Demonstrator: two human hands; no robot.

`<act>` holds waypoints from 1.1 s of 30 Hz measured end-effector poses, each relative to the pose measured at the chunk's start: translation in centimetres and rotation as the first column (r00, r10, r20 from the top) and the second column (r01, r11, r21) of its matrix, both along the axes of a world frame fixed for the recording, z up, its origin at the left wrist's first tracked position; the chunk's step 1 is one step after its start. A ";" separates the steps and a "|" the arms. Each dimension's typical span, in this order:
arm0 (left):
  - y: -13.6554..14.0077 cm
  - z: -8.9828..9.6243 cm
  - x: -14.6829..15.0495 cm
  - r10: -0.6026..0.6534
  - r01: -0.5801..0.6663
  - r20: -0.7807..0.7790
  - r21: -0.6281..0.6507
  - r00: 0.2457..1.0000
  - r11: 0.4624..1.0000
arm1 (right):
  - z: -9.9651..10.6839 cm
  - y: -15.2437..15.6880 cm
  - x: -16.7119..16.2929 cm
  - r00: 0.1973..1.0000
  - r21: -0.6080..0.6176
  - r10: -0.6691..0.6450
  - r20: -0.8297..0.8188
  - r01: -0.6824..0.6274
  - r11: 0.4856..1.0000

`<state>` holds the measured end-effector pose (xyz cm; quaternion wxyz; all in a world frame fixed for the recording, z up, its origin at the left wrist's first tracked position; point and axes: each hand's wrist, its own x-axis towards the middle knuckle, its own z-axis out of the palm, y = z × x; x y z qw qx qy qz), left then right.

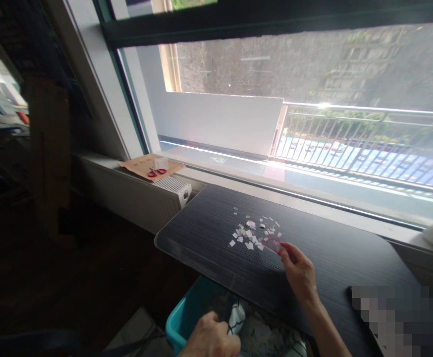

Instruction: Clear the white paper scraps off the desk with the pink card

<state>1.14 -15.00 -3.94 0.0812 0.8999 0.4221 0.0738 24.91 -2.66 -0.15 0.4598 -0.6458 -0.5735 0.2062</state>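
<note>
We note the right hand (300,272) pinching a small clear red-edged piece (273,243) at the near right edge of the paper scraps (251,233), which spread far-left across the dark table (209,233), while the left hand (211,337) grips the teal bin (187,317) below.

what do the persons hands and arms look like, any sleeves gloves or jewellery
Both hands are bare: no gloves, and no rings or watch that show. The right hand leads into an uncovered forearm, with no sleeve as far as the frame shows. The left hand is cut off at the bottom edge, so its wrist and any sleeve are out of view.
</note>
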 end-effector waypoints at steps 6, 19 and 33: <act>0.0 -0.3 -0.3 0.023 -0.022 0.010 -0.025 1.000 0.999 | 0.9 -0.7 -0.1 0.997 -0.038 0.017 0.073 -0.015 0.999; -0.4 0.4 -0.4 0.050 -0.049 0.076 -0.016 0.996 0.999 | 0.8 -0.6 -0.2 0.992 -0.032 -0.007 0.129 0.012 0.999; -1.3 0.9 -0.8 0.100 -0.097 0.071 -0.045 0.992 0.994 | 1.0 -3.8 0.7 0.986 -0.064 0.052 0.158 -0.042 0.997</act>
